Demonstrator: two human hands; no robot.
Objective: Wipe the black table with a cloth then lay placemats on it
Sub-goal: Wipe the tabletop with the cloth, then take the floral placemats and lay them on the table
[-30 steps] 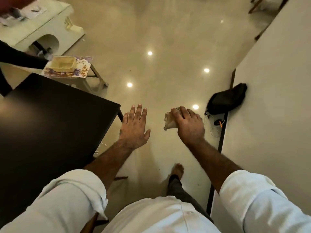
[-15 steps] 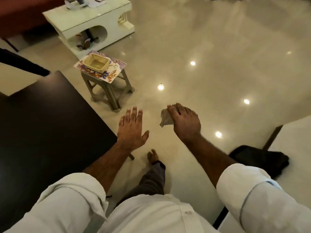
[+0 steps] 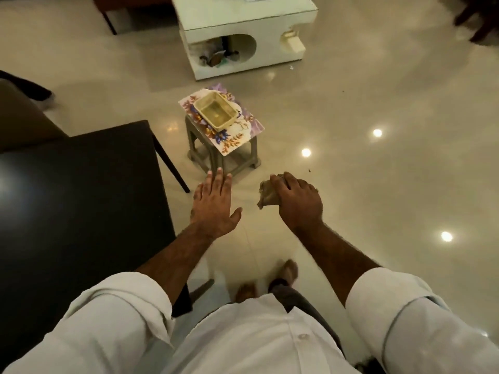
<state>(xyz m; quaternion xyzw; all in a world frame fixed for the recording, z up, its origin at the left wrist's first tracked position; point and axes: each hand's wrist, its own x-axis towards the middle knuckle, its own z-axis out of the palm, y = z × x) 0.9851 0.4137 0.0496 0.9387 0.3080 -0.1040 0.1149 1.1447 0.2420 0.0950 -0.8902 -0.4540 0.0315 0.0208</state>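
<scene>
Head view: right hand (image 3: 299,201) grips a crumpled, brownish cloth (image 3: 266,195); left hand (image 3: 213,206) hovers, fingers straight, beside the black counter (image 3: 81,198).

I classify this location as a home, most likely a living or dining room. Evidence follows. A black table (image 3: 81,198) stands left of the left hand (image 3: 213,209). Ahead of both hands, a small grey stool (image 3: 224,155) carries a floral placemat (image 3: 237,136) and a cream dish (image 3: 216,112). Beyond the stool stands a low white coffee table (image 3: 243,22) with household clutter in its round opening. The polished tile floor (image 3: 378,76), ahead and right of the right hand (image 3: 297,201), reflects round ceiling lights (image 3: 306,152). Bare feet (image 3: 289,268) show behind the hands.
</scene>
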